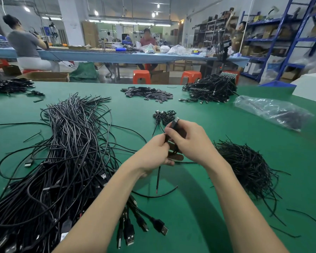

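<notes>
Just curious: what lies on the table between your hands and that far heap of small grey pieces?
In the head view, a small bunch of coiled black cables lies there; around it, only bare green table.

A coil (165, 115) is lying on the table (190, 225). A cable (175, 122) is hanging just before the coil. A heap (67, 152) is sprawling left of it, a strand pile (244, 165) is sitting right and before it, a tab pile (148, 94) is lying behind it, a stack (212, 90) is resting behind and right, and a bag (274, 112) is lying right.
</notes>
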`<state>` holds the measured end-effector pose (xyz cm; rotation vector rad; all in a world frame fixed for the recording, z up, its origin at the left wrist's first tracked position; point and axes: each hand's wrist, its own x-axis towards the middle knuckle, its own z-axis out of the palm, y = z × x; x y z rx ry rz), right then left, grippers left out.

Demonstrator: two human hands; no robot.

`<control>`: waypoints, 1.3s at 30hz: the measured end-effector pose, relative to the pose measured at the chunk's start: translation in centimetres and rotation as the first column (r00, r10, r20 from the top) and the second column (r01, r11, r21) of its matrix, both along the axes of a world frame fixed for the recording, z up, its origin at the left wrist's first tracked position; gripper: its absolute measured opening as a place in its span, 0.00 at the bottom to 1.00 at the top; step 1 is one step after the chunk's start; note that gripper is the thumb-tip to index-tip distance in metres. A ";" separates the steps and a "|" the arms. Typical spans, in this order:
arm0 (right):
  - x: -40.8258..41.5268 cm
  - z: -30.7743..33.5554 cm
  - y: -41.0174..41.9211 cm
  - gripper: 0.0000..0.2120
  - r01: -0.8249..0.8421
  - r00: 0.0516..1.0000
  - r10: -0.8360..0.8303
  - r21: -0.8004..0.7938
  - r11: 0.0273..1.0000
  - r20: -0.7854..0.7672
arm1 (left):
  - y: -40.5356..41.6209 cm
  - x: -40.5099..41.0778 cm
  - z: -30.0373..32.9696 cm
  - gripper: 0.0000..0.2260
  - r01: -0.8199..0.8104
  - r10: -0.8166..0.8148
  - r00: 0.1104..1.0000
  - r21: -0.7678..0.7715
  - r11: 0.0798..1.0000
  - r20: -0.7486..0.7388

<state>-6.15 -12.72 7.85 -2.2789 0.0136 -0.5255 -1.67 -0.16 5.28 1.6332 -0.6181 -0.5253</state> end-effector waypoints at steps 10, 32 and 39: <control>0.8 -1.2 -1.4 0.08 0.083 0.995 -0.070 0.185 0.979 -0.078 | -0.8 0.0 0.2 0.07 -0.149 0.139 0.972 -0.040 0.988 -0.191; 0.1 -4.6 -5.2 0.10 0.394 0.772 -0.490 -0.300 0.869 -0.404 | -0.3 1.5 -1.8 0.08 -0.391 0.358 0.909 -0.144 0.909 -0.214; -0.5 0.2 -2.3 0.03 0.075 0.996 -0.053 0.387 0.919 -0.068 | -0.3 1.2 -1.6 0.07 -0.390 0.362 0.914 -0.156 0.907 -0.183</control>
